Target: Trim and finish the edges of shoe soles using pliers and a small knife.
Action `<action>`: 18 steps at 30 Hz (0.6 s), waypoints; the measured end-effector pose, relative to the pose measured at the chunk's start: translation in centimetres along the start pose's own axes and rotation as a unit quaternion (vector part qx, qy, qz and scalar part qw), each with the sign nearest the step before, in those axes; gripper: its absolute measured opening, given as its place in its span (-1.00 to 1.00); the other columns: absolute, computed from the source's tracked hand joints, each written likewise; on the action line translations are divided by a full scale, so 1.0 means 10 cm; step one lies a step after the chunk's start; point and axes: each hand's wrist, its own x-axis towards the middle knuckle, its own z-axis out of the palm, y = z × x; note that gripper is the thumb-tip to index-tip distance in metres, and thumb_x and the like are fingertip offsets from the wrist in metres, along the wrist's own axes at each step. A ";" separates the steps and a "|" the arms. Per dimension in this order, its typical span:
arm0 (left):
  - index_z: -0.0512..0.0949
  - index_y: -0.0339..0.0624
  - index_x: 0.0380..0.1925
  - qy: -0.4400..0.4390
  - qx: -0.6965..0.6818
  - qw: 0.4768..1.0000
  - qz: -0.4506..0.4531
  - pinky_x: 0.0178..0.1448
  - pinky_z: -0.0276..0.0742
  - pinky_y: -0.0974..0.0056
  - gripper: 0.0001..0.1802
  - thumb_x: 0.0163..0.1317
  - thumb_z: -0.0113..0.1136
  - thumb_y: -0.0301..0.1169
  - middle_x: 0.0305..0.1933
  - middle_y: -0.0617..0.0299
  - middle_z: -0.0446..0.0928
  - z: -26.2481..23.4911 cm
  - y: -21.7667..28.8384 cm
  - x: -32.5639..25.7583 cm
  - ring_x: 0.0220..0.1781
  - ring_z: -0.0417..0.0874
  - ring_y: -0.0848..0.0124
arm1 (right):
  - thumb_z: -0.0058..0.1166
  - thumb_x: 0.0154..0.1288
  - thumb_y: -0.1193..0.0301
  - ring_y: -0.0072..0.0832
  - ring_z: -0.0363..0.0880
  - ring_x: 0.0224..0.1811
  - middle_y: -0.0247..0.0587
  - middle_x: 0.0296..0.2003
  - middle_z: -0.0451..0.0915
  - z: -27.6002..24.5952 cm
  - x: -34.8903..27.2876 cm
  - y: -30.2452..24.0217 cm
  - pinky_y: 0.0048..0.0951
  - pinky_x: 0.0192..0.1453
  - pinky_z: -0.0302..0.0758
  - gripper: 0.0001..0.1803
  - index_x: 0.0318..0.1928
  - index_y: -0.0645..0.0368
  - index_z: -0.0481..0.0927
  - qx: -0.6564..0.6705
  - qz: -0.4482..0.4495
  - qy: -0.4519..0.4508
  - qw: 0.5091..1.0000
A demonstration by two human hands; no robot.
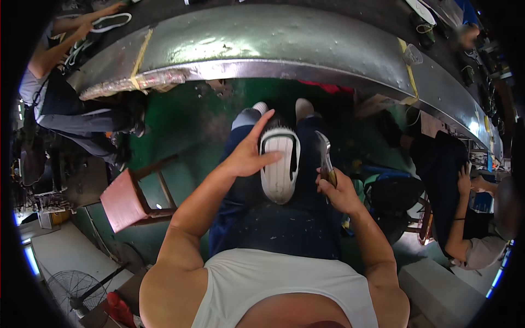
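A shoe (279, 172) lies bottom side up on my lap, its pale striped underside facing me and a dark, jagged-edged part at its far end. My left hand (252, 153) holds it from the left, thumb across the underside and index finger stretched along the far side. The other left fingers are hidden behind the shoe. To the right of the shoe, my right hand (338, 191) is closed around the brown handle of a hand tool (325, 150) with a curved shiny metal head. The tool points away from me, apart from the shoe; its exact kind is unclear.
A long metal-faced bench (306, 41) curves across the far side, with shoes on top. A reddish stool (123, 201) stands left. Co-workers sit or stand at left (54, 93) and right (465, 218). A dark bag (391, 194) is right of my knees; a fan (76, 295) stands near left.
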 end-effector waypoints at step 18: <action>0.25 -0.09 0.43 0.003 0.069 0.997 0.028 0.45 0.24 0.26 -0.45 0.53 0.05 -0.21 0.29 0.20 0.36 0.11 -0.01 0.09 0.32 0.36 0.41 | -0.01 0.50 0.33 -0.58 0.57 -0.31 -0.28 -0.32 0.64 0.14 0.04 -0.70 -0.42 -0.20 0.55 -0.77 -0.07 0.27 0.52 0.121 0.036 -0.162 0.979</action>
